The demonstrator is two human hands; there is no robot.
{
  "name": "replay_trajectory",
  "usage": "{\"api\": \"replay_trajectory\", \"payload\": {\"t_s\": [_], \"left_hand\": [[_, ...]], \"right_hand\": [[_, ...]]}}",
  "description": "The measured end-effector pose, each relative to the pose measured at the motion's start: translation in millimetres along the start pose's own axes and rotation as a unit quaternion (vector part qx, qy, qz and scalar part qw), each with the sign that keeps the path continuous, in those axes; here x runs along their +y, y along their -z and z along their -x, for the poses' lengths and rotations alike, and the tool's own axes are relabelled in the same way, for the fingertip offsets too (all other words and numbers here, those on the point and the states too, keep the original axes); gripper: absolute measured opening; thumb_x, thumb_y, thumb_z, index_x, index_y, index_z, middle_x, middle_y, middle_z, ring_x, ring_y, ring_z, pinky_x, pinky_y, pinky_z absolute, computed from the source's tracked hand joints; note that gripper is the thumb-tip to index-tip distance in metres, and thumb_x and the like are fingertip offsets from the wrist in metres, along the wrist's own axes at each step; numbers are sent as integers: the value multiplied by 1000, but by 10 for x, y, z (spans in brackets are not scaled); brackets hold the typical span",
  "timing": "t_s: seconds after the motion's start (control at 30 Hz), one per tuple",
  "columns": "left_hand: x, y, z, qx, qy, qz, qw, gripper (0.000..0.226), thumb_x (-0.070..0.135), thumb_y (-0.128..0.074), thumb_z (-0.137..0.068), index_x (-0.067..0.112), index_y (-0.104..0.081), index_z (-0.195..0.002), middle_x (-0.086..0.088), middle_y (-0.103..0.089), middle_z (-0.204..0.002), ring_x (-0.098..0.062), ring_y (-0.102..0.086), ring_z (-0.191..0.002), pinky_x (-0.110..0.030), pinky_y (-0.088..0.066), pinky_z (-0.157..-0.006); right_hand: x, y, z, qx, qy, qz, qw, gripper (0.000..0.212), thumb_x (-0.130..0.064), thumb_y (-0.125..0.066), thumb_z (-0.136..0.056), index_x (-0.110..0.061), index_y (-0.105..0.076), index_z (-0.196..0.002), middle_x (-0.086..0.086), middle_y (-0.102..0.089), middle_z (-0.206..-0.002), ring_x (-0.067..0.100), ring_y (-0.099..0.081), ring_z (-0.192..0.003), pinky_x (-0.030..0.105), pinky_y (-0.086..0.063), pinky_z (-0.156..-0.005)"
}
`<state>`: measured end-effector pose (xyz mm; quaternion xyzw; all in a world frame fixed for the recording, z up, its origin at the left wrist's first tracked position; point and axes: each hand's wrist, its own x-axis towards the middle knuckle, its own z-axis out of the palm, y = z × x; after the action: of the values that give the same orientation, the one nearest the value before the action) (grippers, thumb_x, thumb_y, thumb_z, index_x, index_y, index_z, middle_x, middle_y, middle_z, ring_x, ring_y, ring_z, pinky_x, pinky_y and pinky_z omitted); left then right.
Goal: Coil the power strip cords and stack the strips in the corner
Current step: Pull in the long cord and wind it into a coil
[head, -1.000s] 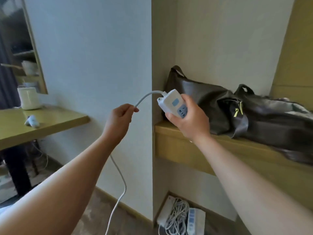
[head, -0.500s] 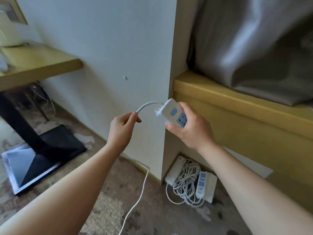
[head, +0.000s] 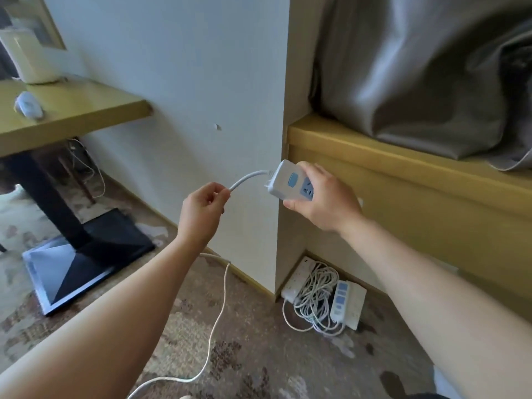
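Patterned carpet floor (head: 259, 355) may snag the trailing white cord (head: 218, 306); left hand (head: 203, 207) pinches it, right hand (head: 322, 197) grips the white-and-blue plastic power strip (head: 288, 181).

Patterned carpet (head: 259, 355) — two corded power strips (head: 325, 298) in corner, loose cord (head: 218, 315) trailing

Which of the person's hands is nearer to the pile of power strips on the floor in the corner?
Right. The right hand, holding a power strip, is almost straight above the pile; the left hand, pinching the cord, is farther left, beyond the wall edge.
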<state>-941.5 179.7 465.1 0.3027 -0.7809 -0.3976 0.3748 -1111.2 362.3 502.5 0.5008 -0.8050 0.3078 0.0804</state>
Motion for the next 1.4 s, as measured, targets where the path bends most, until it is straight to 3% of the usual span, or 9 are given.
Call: {"api": "replay_trajectory", "payload": {"t_s": [0.17, 0.33, 0.43, 0.6, 0.77, 0.9, 1.03, 1.17, 1.4], "left_hand": [[340, 198, 260, -31, -16, -19, 999, 18, 29, -58, -92, 25, -69, -78, 6, -60, -62, -3, -42, -47, -25, -36, -53], [852, 351, 176, -5, -66, 22, 998, 16, 31, -59, -90, 24, -69, -80, 7, -54, -59, -4, -42, -49, -22, -37, -51], [746, 361, 200, -27, -49, -5, 998, 18, 33, -58, -92, 26, -71, -82, 5, -51, -59, -6, -39, -46, -23, -35, -48], [-87, 230, 368, -152, 18, -142, 978, 20, 34, -58, -93, 34, -70, -78, 2, -62, -67, -15, -53, -55, -24, -39, -49], [-1134, -162, 454, -328, 80, -232, 912, 20, 36, -56, -95, 32, -72, -83, 6, -63, -66, -11, -58, -63, -23, -40, -54], [-1957, -760, 539, -378, 112, -240, 887, 21, 30, -56, -95, 35, -65, -76, 9, -63, -65, -12, -58, -62, -22, -37, -51], [-2553, -1498, 487, -408, 104, -266, 867, 13, 29, -59, -94, 27, -71, -95, 10, -62, -77, -16, -59, -76, -29, -45, -66], [-3048, -2113, 407, -448, 86, -314, 832, 15, 37, -57, -93, 32, -70, -99, 7, -65, -92, -17, -61, -88, -31, -49, -72], [-3730, -2701, 807, -481, 167, -257, 821, 16, 28, -57, -93, 26, -64, -79, 4, -66, -79, -15, -61, -73, -33, -53, -69]], "right_hand": [[-176, 363, 278, -1, 18, 13, 1000, 58, -42, -75, -83, -23, -50, -131, -7, -53, -107, 16, -49, -95, 34, -40, -81], [-332, 879, 124, 97, 23, -2, 995, 56, -40, -75, -82, -21, -52, -130, -4, -55, -110, 19, -50, -99, 36, -41, -86], [-311, 842, 126, 47, 6, 1, 999, 53, -39, -75, -83, -22, -52, -128, -5, -54, -109, 20, -51, -99, 34, -42, -83], [27, 120, 299, -128, -25, 50, 990, 54, -37, -74, -84, -21, -48, -129, -2, -52, -119, 22, -49, -109, 41, -43, -94], [774, -916, 458, -279, -18, 127, 952, 63, -36, -69, -86, -23, -39, -140, 1, -49, -134, 26, -44, -121, 42, -32, -102], [1593, -1749, 735, -359, -43, 160, 918, 72, -31, -66, -90, -23, -28, -151, 0, -39, -150, 26, -36, -134, 41, -25, -111], [2296, -2409, 844, -399, -42, 189, 896, 75, -17, -62, -94, -20, -20, -156, 0, -28, -158, 26, -25, -143, 41, -16, -119], [2872, -2917, 770, -394, 11, 238, 888, 85, 15, -47, -84, -19, -21, -157, 1, -24, -162, 27, -15, -148, 46, -8, -122], [3336, -3867, 836, -461, 50, 293, 836, 80, 11, -49, -87, -22, -24, -156, 3, -19, -165, 43, -9, -149, 53, -20, -117]]}}
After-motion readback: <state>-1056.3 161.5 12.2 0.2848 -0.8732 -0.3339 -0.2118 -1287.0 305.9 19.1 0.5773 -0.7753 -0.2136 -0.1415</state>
